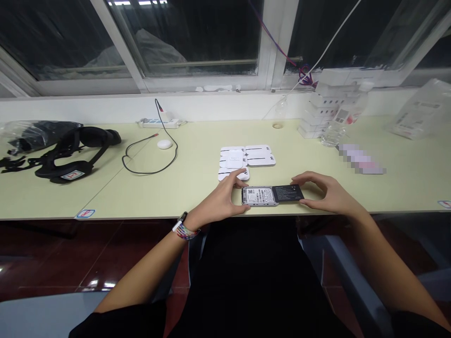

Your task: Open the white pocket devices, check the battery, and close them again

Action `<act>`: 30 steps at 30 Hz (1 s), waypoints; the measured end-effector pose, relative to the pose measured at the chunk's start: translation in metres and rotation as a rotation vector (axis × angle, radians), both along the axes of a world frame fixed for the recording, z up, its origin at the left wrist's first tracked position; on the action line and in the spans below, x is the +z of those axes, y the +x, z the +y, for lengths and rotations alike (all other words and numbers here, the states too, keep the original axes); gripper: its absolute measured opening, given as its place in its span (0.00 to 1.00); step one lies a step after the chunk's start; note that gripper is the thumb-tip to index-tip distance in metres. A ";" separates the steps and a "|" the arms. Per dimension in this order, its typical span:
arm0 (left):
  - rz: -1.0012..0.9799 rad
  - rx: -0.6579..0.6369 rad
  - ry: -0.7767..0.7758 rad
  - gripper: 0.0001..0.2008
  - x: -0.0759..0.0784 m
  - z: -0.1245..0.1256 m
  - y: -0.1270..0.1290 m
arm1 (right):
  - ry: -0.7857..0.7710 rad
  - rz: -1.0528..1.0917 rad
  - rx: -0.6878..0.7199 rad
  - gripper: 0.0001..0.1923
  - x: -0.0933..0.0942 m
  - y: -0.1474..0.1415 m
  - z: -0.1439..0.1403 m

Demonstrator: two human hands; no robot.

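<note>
a: where was the device?

b: it lay flat at the near edge of the bench, just in front of the white units. a dark battery sat touching its right end.

a: state of each grip?

b: the left hand held the device's left end, fingers closed around it. the right hand pinched the battery between thumb and fingers.

a: other items?

b: a black headset and a cable lay well left of the device; stacked white boxes stood behind it to the right.
</note>
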State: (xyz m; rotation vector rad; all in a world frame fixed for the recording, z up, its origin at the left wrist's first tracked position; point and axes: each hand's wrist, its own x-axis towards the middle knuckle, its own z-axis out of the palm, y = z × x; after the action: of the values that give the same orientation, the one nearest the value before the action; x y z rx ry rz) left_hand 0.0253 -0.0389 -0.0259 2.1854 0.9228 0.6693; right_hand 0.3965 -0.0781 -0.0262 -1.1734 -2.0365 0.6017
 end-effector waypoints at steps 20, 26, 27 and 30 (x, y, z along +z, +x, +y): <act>0.000 0.007 0.001 0.48 0.000 0.000 0.001 | -0.016 0.009 -0.005 0.24 -0.004 0.003 0.001; -0.012 0.003 0.005 0.48 0.000 0.000 0.002 | -0.016 0.004 -0.015 0.25 -0.004 0.002 0.001; -0.013 0.002 0.006 0.48 0.000 0.001 0.001 | -0.016 0.005 -0.015 0.24 -0.004 0.002 0.000; -0.010 0.002 -0.003 0.48 0.000 0.001 0.001 | -0.020 0.011 -0.015 0.24 -0.002 0.002 0.000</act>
State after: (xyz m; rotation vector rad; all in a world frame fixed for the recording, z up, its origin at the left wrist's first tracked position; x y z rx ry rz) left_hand 0.0267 -0.0383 -0.0258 2.1773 0.9207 0.6785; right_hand 0.3982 -0.0783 -0.0285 -1.1930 -2.0149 0.6217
